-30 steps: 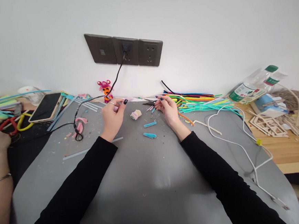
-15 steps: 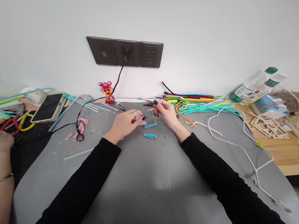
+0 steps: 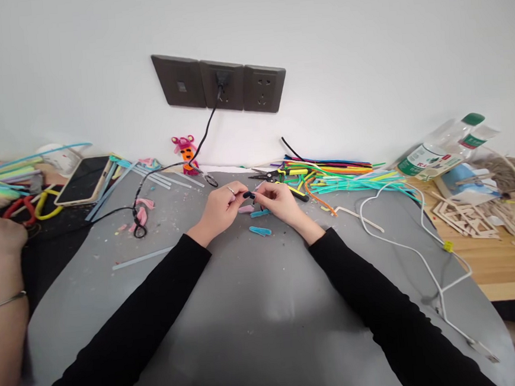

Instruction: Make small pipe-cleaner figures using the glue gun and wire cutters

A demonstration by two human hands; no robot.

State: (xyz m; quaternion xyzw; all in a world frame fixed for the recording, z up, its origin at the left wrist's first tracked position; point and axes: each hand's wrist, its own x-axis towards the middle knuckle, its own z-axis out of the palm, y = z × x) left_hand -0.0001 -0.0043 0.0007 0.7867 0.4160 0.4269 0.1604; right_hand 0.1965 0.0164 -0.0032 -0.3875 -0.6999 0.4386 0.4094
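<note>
My left hand (image 3: 223, 209) and my right hand (image 3: 280, 205) meet fingertip to fingertip above the grey table mat (image 3: 249, 312). Both are closed in a pinch; what sits between the fingers is too small and hidden to name. Just below them lie a pink fuzzy piece (image 3: 246, 209) and a folded blue pipe cleaner (image 3: 260, 213), partly covered by my right hand. Nearer to me rests a second folded blue pipe cleaner (image 3: 260, 231). Behind my right hand are pliers (image 3: 274, 174) with yellow-and-black handles.
Bundled pipe cleaners (image 3: 354, 181) lie back right, near a white cable (image 3: 404, 247). Bottles (image 3: 433, 155) and wooden sticks (image 3: 462, 215) stand farther right. A pink-and-orange figure (image 3: 187, 155) leans at the wall by a black cord (image 3: 157, 170). Left are a phone (image 3: 84, 178) and another person's arm (image 3: 3, 308).
My right hand has come down and left, away from the pliers, to my left hand. My left hand has risen slightly and closed into a pinch. The pliers now show more fully.
</note>
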